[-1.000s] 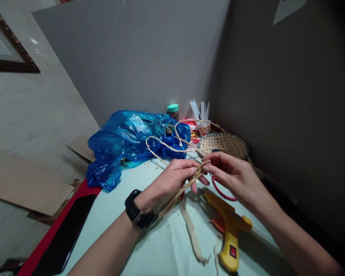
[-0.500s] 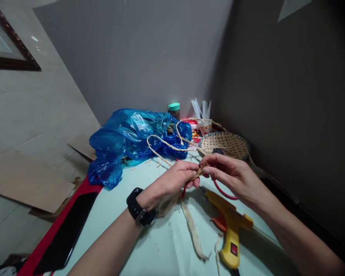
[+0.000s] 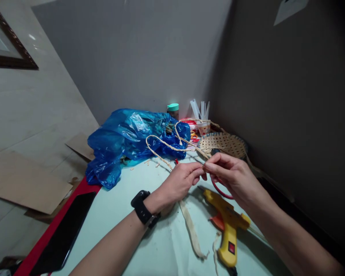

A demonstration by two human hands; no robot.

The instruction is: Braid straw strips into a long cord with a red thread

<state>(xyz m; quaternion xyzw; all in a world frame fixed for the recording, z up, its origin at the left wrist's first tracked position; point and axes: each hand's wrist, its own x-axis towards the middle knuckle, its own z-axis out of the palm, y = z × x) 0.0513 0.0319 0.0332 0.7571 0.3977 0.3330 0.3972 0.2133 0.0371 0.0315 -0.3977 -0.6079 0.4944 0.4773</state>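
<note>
My left hand point(image 3: 184, 180), with a black watch point(image 3: 145, 209) at the wrist, is closed in a pinch at mid-table. Against its fingertips, my right hand point(image 3: 232, 172) pinches too. Between them is a dry tan fibre strip, now almost wholly hidden by the fingers. A pale flat fibre strip point(image 3: 192, 234) hangs or lies below my left hand on the table. Under my right hand shows part of a red loop-shaped handle point(image 3: 221, 191). The yellow glue gun point(image 3: 228, 234) lies just below it. A braided fibre cord point(image 3: 163, 142) curves behind my hands.
A blue plastic bag point(image 3: 132, 134) fills the back left. Behind it stands a jar with a green lid point(image 3: 173, 107). A paper cup point(image 3: 204, 127) holds several glue sticks near the woven basket point(image 3: 224, 143). A black tablet-like slab point(image 3: 66, 234) lies along the table's left edge.
My fingertips have drawn together, and the tan fibre seen between them earlier is now hidden. My right hand has curled its fingers more. The view has shifted slightly.
</note>
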